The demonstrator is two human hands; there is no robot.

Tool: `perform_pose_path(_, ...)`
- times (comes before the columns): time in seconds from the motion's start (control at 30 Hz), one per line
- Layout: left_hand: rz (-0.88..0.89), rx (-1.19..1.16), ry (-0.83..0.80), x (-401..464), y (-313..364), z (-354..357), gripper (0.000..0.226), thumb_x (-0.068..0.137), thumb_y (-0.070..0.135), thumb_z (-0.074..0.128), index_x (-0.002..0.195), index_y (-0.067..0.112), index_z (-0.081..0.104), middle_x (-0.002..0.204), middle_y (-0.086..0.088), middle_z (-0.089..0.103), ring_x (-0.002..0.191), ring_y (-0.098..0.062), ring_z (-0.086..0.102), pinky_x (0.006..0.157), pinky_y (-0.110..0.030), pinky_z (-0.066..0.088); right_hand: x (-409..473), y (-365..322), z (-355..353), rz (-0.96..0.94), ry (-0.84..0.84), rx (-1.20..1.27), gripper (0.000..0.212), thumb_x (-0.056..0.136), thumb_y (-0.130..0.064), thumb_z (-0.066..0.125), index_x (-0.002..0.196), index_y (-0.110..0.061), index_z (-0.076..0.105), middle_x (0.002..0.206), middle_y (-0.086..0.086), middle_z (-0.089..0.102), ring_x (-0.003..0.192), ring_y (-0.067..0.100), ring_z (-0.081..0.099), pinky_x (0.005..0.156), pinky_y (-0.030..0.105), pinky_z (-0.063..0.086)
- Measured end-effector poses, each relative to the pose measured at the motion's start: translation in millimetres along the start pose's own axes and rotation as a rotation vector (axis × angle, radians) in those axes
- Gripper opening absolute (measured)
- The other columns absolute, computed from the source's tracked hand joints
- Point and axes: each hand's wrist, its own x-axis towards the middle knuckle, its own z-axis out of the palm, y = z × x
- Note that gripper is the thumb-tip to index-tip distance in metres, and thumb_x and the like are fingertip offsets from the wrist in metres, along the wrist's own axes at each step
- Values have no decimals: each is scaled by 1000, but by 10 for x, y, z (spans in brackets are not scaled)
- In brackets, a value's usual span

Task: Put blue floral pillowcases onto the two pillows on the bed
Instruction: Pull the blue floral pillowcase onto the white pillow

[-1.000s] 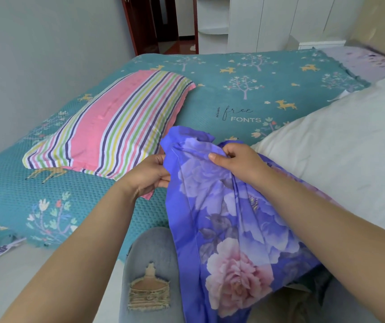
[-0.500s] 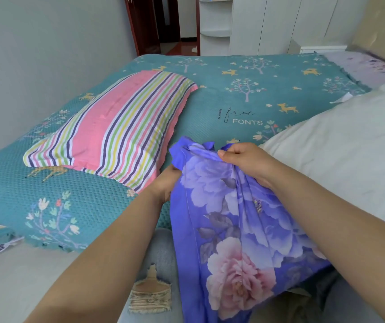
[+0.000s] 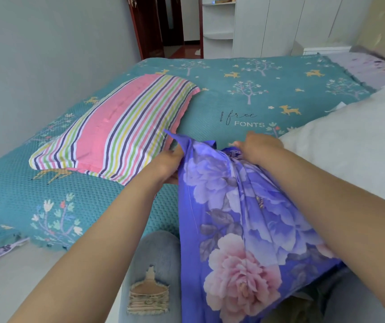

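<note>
Both hands bunch a blue floral pillowcase at the bed's edge.

The left hand (image 3: 167,165) and right hand (image 3: 260,148) grip the pillowcase (image 3: 240,217) top with curled fingers; it hangs over the knee (image 3: 154,257), between the striped pillow (image 3: 117,129) and white pillow (image 3: 349,148) on the bed (image 3: 256,96).

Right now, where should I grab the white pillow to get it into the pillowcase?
Probably grip the white pillow at its near left end, coming from the left: that end lies closest to the bunched top edge of the blue floral pillowcase, which both hands hold.

Home bedroom: bed (image 3: 245,108), striped pillow (image 3: 117,129), white wardrobe (image 3: 280,24).
</note>
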Motion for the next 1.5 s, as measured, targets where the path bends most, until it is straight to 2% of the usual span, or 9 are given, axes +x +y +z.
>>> perform_pose_path(0.2, 77, -50, -56, 30, 29, 224, 31, 48, 32, 69, 76, 19, 65, 71, 2, 66, 66, -13, 59, 65, -28, 50, 82, 146, -123, -203, -263, -230, 50, 97, -49, 39, 82, -5, 58, 80, 5, 53, 75, 21, 53, 72, 28, 37)
perform_pose_path(0.3, 65, -109, 104, 236, 15, 297, 38, 52, 36, 66, 83, 15, 69, 84, -6, 69, 80, -22, 63, 74, -41, 53, 109, 236, -48, -226, -196, -141, 39, 100, -36, 38, 91, -5, 59, 84, 8, 54, 76, 23, 49, 65, 29, 37)
perform_pose_path(0.47, 258, -87, 444, 264, 765, 249, 26, 86, 17, 61, 111, 10, 63, 99, -6, 63, 87, -16, 57, 75, -29, 47, 106, 541, -430, 84, 268, 228, 35, 101, -30, 36, 109, -5, 59, 116, 18, 61, 106, 34, 57, 81, 35, 43)
perform_pose_path(0.63, 420, -107, 609, 381, 1398, -210, 7, 85, 11, 57, 84, 12, 63, 74, -3, 58, 75, -15, 51, 63, -28, 43, 115, 907, -1555, 227, 566, 555, 37, 102, -16, 30, 125, 4, 52, 130, 27, 51, 123, 38, 47, 99, 37, 37)
perform_pose_path(0.77, 413, -153, 638, 427, 1483, -448, 33, 86, -1, 52, 59, 16, 45, 59, 1, 41, 55, -8, 32, 35, -13, 27, -32, 1142, -1917, 163, 741, 515, 41, 100, -32, 37, 113, -1, 60, 120, 25, 57, 113, 38, 53, 90, 39, 42)
perform_pose_path(1.03, 420, -67, 572, 486, 976, -200, 11, 90, 16, 49, 95, 15, 59, 98, -8, 57, 91, -19, 55, 84, -35, 50, -62, 1342, -1467, 263, 215, 492, 84, 92, -65, 26, 137, 4, 41, 145, 21, 39, 127, 36, 45, 100, 35, 37)
perform_pose_path(1.1, 462, -159, 635, 471, 925, -19, 22, 93, 11, 41, 106, 3, 57, 101, -12, 56, 91, -21, 53, 78, -31, 43, -61, 1321, -1457, 250, 229, 496, 81, 94, -62, 26, 137, 6, 39, 145, 22, 38, 126, 37, 45, 98, 35, 38)
perform_pose_path(1.33, 567, -272, 623, 287, 934, 514, 35, 86, 16, 50, 119, 4, 49, 112, -10, 61, 98, -21, 58, 84, -29, 43, -66, 894, -1450, 9, 80, 1100, 35, 79, -43, 72, 78, -10, 59, 77, 6, 65, 59, 14, 63, 60, 26, 52)
perform_pose_path(1.5, 449, -172, 758, 400, 1064, 117, 28, 91, 13, 45, 114, -2, 51, 111, -20, 61, 103, -35, 58, 84, -36, 43, -98, 1394, -1459, 158, 495, 657, 48, 82, -50, 65, 75, -3, 59, 82, 14, 58, 87, 28, 59, 71, 30, 38)
